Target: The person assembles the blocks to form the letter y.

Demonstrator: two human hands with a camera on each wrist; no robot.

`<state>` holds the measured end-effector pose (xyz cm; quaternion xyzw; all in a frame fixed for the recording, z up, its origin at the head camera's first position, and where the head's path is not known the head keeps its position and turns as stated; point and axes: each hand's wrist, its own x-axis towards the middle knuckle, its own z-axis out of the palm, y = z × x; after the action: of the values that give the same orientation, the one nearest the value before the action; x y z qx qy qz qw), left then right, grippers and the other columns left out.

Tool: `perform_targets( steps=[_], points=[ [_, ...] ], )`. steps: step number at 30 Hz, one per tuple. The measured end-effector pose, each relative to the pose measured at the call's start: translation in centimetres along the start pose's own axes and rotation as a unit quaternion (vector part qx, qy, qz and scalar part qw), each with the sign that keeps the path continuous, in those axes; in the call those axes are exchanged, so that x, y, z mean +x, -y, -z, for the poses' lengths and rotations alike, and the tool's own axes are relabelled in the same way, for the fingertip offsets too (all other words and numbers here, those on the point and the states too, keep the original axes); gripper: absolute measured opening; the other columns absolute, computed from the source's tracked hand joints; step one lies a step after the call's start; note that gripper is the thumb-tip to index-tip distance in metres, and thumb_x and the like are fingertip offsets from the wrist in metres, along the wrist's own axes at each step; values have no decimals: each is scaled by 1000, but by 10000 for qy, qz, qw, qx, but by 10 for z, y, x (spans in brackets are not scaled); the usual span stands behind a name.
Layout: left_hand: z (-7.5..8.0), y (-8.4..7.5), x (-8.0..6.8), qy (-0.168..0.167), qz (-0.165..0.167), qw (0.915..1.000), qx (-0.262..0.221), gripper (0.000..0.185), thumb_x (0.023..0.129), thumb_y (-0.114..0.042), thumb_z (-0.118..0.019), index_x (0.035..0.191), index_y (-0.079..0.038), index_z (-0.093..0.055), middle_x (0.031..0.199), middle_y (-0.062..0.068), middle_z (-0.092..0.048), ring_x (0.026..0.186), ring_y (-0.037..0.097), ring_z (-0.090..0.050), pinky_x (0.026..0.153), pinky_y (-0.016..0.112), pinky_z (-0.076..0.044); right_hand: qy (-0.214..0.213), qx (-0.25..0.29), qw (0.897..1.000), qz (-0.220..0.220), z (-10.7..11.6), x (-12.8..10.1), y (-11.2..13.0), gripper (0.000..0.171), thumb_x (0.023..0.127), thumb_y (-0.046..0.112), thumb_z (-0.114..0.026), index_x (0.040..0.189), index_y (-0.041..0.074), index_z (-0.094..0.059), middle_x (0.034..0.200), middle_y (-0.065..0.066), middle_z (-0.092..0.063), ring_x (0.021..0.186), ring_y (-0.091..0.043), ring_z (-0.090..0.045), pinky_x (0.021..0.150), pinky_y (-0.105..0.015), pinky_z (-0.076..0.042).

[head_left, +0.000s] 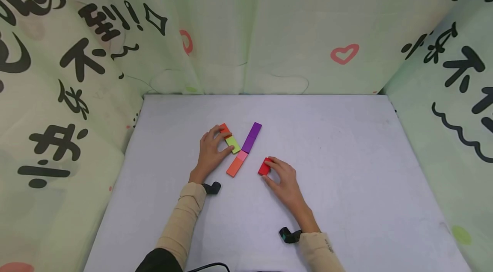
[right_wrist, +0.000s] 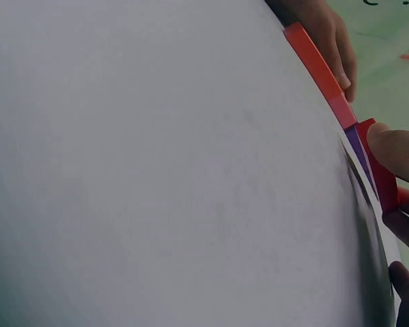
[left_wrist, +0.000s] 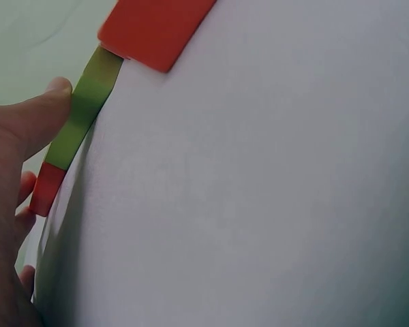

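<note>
My left hand [head_left: 209,151] holds a yellow-green block [head_left: 233,144] and the orange-red block [head_left: 223,127] at its upper end, thumb along the green one. In the left wrist view the thumb lies against the green block [left_wrist: 80,122], with fingertips by the red end piece [left_wrist: 48,189]. Purple blocks [head_left: 251,137], a pink block [head_left: 242,155] and an orange block [head_left: 234,167] form a slanting line; the green block meets it near the middle, making a Y shape. To the right, my right hand [head_left: 286,182] pinches a red block [head_left: 264,167] between thumb and fingers, apart from the line.
The blocks lie on a white table [head_left: 346,156]. Pale green curtains [head_left: 292,28] with dark lettering surround its back and sides. A black cable [head_left: 212,266] shows at the front edge. Each wrist wears a small black camera [head_left: 212,187].
</note>
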<state>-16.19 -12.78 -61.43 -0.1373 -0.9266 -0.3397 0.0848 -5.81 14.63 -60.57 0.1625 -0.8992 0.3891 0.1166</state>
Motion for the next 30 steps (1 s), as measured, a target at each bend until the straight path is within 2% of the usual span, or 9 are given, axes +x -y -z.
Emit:
perform_targets(
  steps=[7, 18, 30],
  points=[
    [0, -1, 0, 7, -19, 10000, 3, 44, 85, -38, -76, 125, -26, -63, 148, 5, -44, 149, 26, -31, 118, 60, -20, 54, 63, 9992, 383, -11, -2, 13, 51, 78, 15, -83, 126, 12, -65, 135, -11, -59, 126, -28, -54, 105, -51, -41],
    [0, 1, 0, 71, -20, 10000, 53, 44, 86, -39, -74, 126, -25, -63, 148, 5, -44, 149, 25, -30, 118, 60, -20, 491, 140, 9981, 353, -26, -9, 38, 51, 78, 18, -83, 125, 14, -63, 134, -8, -57, 127, -26, -51, 106, -56, -37],
    [2, -1, 0, 104, -15, 9999, 117, 44, 87, -41, -73, 127, -25, -62, 148, 5, -43, 149, 26, -30, 118, 60, -19, 718, -17, 9958, 560, -38, -13, 53, 43, 76, 21, -85, 113, 16, -64, 133, -5, -57, 125, -22, -51, 104, -49, -38]
  ],
)
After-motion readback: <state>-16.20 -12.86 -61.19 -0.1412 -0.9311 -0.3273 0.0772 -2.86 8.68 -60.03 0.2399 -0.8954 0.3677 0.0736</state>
